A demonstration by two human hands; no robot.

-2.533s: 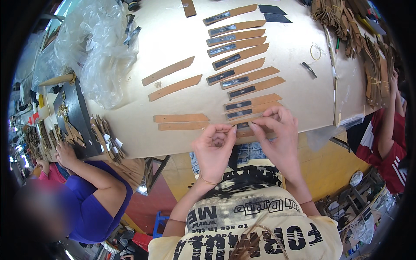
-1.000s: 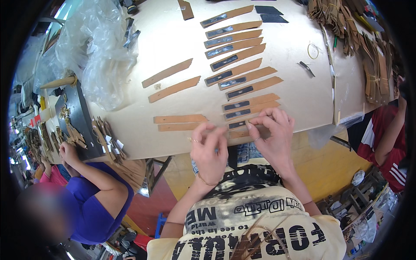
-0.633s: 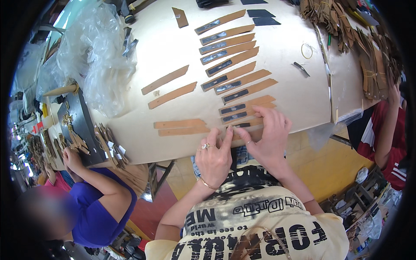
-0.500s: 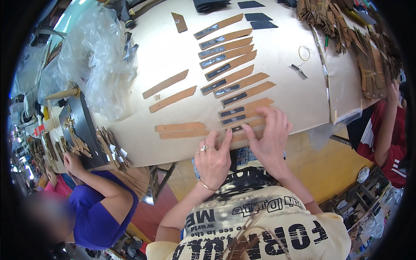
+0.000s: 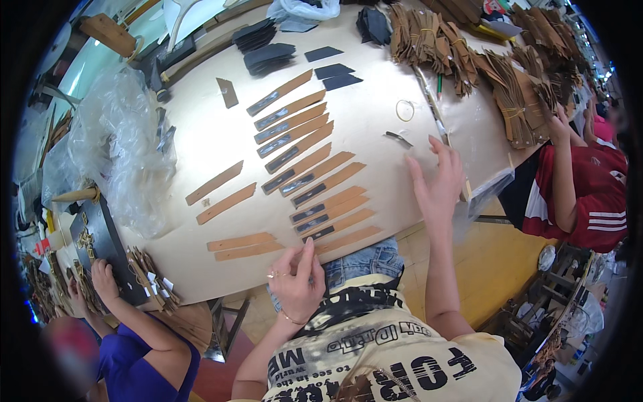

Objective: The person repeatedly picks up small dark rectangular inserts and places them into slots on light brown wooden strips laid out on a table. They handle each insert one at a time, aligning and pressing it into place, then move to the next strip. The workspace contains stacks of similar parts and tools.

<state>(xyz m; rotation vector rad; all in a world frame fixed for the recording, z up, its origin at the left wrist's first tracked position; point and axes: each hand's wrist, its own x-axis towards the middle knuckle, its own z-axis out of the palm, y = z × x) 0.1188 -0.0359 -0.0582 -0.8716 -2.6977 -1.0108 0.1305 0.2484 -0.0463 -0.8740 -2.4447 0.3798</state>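
My left hand (image 5: 297, 280), with a ring and a bracelet, is at the table's near edge, fingers partly bent and apart. Its index fingertip is by the end of a tan strip (image 5: 333, 228) bearing a dark patch. My right hand (image 5: 439, 177) is off to the right, open, fingers spread, holding nothing. Beyond the left hand runs a slanted column of tan leather-like strips (image 5: 321, 154), most with a dark or shiny patch at the left end. A plain tan strip (image 5: 351, 241) lies nearest me, partly behind the left hand.
Plain tan strips (image 5: 226, 211) lie left of the column. Black pieces (image 5: 341, 81) and black stacks (image 5: 270, 59) are at the back. Near my right hand are a small dark strip (image 5: 399, 139) and a rubber band (image 5: 404, 110). Brown bundles (image 5: 516, 110), clear plastic (image 5: 120, 154) and co-workers flank the table.
My right hand has left the nearest strips and moved right and away from me, its fingers spreading. My left hand has drawn back slightly from the strips. The whole view has shifted.
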